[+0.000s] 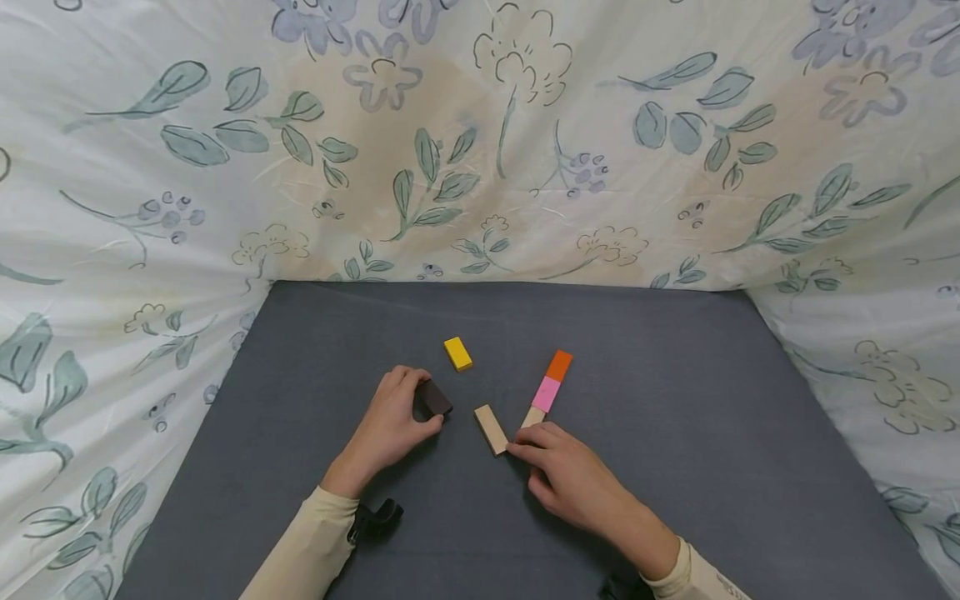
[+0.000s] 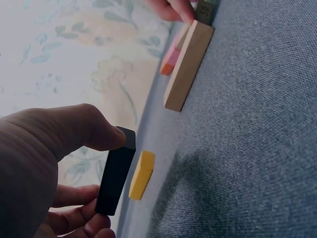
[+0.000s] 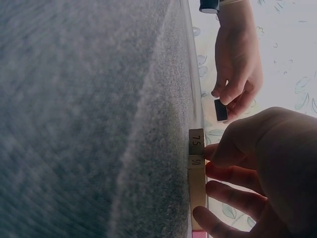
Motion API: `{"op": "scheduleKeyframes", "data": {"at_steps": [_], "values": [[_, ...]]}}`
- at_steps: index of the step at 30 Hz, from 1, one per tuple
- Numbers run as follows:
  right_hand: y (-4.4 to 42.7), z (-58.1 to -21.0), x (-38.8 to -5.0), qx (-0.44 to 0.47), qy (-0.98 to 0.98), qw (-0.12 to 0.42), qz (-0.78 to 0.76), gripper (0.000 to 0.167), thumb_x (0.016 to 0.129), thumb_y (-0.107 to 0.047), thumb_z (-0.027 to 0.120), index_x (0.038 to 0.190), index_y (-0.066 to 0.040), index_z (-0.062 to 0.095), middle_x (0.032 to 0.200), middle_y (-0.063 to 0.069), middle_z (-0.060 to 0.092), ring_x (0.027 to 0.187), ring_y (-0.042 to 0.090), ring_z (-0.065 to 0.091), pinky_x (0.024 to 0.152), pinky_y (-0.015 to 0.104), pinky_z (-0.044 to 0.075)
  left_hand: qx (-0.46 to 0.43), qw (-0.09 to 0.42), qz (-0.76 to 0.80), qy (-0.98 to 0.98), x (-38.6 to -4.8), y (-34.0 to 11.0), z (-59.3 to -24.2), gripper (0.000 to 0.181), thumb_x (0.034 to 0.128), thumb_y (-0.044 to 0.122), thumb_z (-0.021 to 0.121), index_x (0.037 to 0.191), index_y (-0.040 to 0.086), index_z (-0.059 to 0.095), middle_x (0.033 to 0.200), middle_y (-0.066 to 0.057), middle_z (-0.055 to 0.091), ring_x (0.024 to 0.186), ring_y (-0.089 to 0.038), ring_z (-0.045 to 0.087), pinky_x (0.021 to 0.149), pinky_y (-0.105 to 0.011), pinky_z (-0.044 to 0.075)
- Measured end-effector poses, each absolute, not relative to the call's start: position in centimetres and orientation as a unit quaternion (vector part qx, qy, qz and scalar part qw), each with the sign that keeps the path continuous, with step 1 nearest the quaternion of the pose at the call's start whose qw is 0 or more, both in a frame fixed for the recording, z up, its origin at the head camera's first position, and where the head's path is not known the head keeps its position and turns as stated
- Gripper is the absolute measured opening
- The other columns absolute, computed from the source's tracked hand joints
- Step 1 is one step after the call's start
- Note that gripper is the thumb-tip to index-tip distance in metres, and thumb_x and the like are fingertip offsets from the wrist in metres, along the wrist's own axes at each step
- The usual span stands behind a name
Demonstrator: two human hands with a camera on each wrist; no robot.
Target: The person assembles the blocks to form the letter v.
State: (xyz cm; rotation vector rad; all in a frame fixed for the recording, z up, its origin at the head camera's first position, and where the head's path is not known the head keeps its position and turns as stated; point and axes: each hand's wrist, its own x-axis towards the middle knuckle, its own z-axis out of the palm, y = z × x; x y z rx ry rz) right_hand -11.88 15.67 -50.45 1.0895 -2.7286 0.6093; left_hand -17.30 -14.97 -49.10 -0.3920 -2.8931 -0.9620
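Observation:
My left hand (image 1: 395, 417) pinches a dark, nearly black block (image 2: 116, 173) between thumb and fingers, lifted off the cloth. My right hand (image 1: 573, 483) is low over a plain wooden block marked 50 (image 3: 196, 183), with its fingers touching the side. That block is partly hidden under the hand in the head view. Its far end meets a pink block (image 1: 546, 394), and an orange block (image 1: 559, 366) continues the row. Slanting beside it is another wooden block (image 1: 491, 430), marked 75 on its end. A fingertip of my right hand is close to its near end.
A yellow block (image 1: 458, 354) lies alone beyond my left hand. All the blocks are on a dark grey cloth surface (image 1: 675, 375). Pale floral fabric (image 1: 562, 150) hangs behind it and along both sides. A black strap (image 1: 375, 518) is at the left wrist.

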Motion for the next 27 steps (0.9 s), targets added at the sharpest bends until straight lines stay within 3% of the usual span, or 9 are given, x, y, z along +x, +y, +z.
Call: {"op": "scheduleKeyframes", "data": {"at_steps": [27], "values": [[15.53,-50.23,-11.83,0.359,-0.91,0.061,0.2,0.041,0.087,0.002,0.074,0.125,-0.01,0.081,0.126,-0.002,0.068,0.117,0.017,0.062,0.098,0.039,0.057,-0.121,0.019,-0.318,-0.94,-17.64,-14.65,-48.72,0.063,0.0901,0.022,0.089,0.142,0.0,0.062,0.134,-0.016,0.058,0.117,-0.033,0.053,0.096,-0.049,0.053]]}}
